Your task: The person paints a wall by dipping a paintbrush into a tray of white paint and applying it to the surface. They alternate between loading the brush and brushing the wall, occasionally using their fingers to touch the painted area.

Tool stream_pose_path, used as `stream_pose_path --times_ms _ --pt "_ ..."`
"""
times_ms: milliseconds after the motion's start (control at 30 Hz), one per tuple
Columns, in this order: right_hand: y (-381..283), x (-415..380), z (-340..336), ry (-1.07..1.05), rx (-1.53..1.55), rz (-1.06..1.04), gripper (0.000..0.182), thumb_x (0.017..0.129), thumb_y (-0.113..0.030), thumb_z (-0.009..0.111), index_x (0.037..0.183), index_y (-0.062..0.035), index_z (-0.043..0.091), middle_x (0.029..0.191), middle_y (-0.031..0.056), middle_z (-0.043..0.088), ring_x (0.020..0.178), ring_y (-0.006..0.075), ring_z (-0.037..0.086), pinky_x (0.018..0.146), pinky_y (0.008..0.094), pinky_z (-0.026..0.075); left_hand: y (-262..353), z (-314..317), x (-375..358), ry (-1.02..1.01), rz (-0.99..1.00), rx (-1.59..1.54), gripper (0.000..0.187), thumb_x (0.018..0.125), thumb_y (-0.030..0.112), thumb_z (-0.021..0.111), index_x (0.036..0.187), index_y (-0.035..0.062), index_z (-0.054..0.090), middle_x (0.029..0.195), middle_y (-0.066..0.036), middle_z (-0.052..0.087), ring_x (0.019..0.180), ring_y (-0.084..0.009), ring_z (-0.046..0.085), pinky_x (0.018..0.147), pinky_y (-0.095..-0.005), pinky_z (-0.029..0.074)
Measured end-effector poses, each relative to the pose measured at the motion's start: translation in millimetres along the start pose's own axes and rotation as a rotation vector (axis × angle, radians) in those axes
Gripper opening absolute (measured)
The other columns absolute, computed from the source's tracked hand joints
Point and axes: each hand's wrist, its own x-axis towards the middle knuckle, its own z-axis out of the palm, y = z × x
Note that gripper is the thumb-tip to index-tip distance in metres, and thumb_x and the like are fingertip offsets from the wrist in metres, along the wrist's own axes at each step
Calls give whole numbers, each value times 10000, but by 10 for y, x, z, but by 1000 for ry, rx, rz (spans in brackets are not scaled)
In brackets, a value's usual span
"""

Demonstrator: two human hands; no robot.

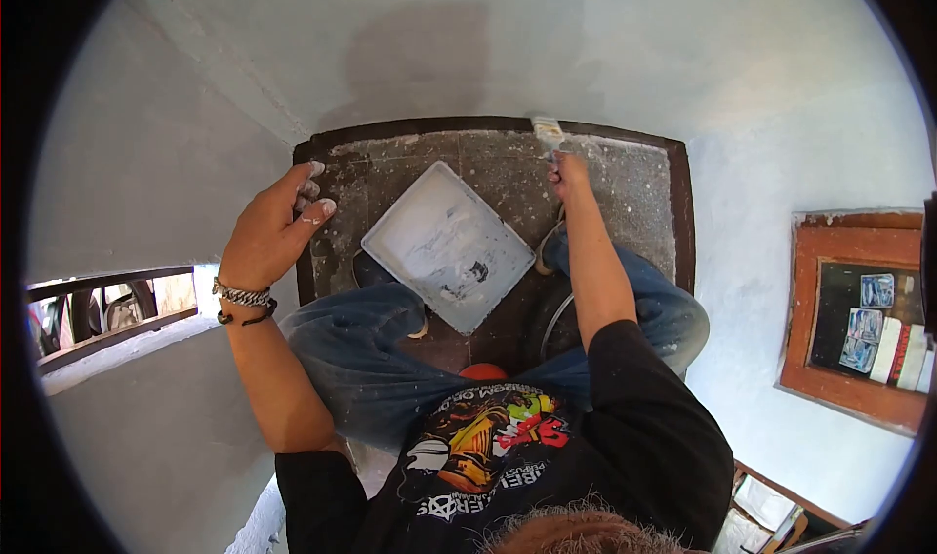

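Note:
My right hand (568,175) is closed round the handle of a paintbrush (549,134), whose bristles are at the dark strip (429,124) along the foot of the wall ahead. My left hand (278,224) is raised at the left, fingers apart and holding nothing, with white paint on the fingertips. Between the hands a square tray (400,224) lies turned cornerwise on the speckled floor, smeared inside with white and grey paint, with a dark patch near its lower corner.
Grey walls (625,56) rise ahead and at the left, where a narrow barred opening (117,310) shows. A brown-framed window (805,310) is in the pale right wall (742,242). My bent knees (673,310) flank the tray, and something red (483,371) sits below it.

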Motion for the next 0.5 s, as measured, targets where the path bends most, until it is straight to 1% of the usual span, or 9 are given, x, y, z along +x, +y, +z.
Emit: stream_pose_path --times_ms 67,167,267,367,467,500 --pt "-74 26 223 28 -30 0 129 914 -89 524 1022 -25 493 763 49 487 502 108 415 377 229 269 8 -1 29 -1 -3 -2 469 893 235 639 1291 22 512 956 -120 645 850 -207 601 779 -314 470" --pt "-518 -215 448 -34 36 -165 139 915 -83 520 1033 -14 494 762 54 495 503 103 413 377 231 275 9 30 71 27 44 -2 471 888 231 640 1290 21 513 959 -119 648 846 -210 601 776 -318 470" --pt "-975 -680 454 -72 30 -256 116 911 -40 504 1016 3 478 829 90 550 532 99 428 393 230 296 87 19 71 21 68 18 470 883 226 639 1287 21 515 969 -122 651 850 -215 604 776 -319 471" --pt "-1388 -1118 449 -159 68 -379 119 919 -49 508 1021 2 474 832 82 549 543 80 420 398 215 291 128 19 31 -17 43 27 469 879 226 636 1284 22 517 971 -128 652 856 -221 608 774 -322 472" --pt "-1666 -1587 421 -234 28 -504 146 928 -68 518 1047 6 479 839 74 548 541 61 403 403 207 288 74 26 -21 20 93 5 471 879 242 636 1278 21 518 961 -140 650 853 -233 611 770 -326 474" --pt "-1680 -1734 408 -213 -34 -576 182 935 -91 526 1082 7 482 868 74 555 532 40 382 394 197 261 57 24 -36 34 106 22 483 877 270 633 1280 30 519 972 -151 653 847 -255 616 775 -344 479"
